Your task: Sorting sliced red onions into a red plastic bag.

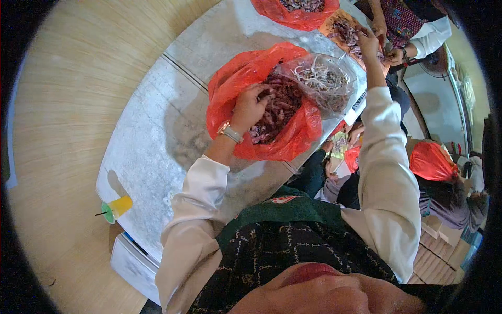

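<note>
My left hand (250, 106), with a watch (230, 132) on its wrist, reaches into a red plastic bag (223, 82) with its rim rolled open. Inside lies a heap of small purplish-brown food pieces (284, 104). The fingers curl at the heap's edge; whether they grip a piece is hidden. Stretched far forward, my right hand (368, 44) is over similar purplish pieces (345, 32) on an orange sheet or tray (328, 24). Its fingertips touch the pile, but a hold cannot be made out. Against the red bag leans a clear plastic bag (327, 84) of pale, stringy strips.
A second red bag (270, 13) stands at the table's (149, 129) far end. Another person's hands (394, 57) work beside my right hand. A lidded cup of orange drink (120, 207) stands at the left edge. More people sit below right, near a red bag (431, 161).
</note>
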Action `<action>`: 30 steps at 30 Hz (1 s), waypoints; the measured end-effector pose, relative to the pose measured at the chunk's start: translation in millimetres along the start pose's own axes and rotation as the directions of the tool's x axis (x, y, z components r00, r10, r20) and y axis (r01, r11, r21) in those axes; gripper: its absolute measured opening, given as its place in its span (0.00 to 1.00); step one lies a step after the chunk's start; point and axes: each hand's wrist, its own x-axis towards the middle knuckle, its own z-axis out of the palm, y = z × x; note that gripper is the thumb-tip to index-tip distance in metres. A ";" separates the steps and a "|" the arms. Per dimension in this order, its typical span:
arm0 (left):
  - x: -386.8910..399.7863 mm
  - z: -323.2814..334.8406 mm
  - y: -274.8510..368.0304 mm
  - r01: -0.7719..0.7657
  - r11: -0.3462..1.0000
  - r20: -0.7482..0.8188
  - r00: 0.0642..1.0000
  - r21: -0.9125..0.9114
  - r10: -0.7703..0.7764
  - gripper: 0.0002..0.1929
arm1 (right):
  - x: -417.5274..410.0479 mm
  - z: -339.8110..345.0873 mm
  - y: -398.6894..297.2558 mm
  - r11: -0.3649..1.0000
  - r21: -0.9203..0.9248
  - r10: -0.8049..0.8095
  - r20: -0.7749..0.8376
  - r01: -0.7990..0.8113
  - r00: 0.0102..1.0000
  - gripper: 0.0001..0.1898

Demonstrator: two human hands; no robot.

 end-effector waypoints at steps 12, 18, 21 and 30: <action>-45.7 -30.2 39.5 -0.141 0.979 -0.278 0.944 0.148 0.178 0.09 | -276.0 21.3 -276.0 0.869 0.394 -0.477 0.505 0.300 0.719 0.16; -58.0 -39.0 64.3 -0.257 0.937 -0.272 0.908 0.238 0.319 0.09 | -314.9 39.5 -275.3 0.789 0.314 -0.613 0.441 0.527 0.655 0.14; -65.5 -41.6 62.3 -0.273 0.934 -0.303 0.892 0.230 0.336 0.09 | -323.1 40.4 -283.3 0.764 0.313 -0.644 0.423 0.565 0.637 0.12; -76.4 -42.4 55.1 -0.170 0.984 -0.207 0.966 -0.045 0.157 0.10 | -324.1 41.3 -265.6 0.861 0.463 -0.165 0.644 -0.209 0.747 0.11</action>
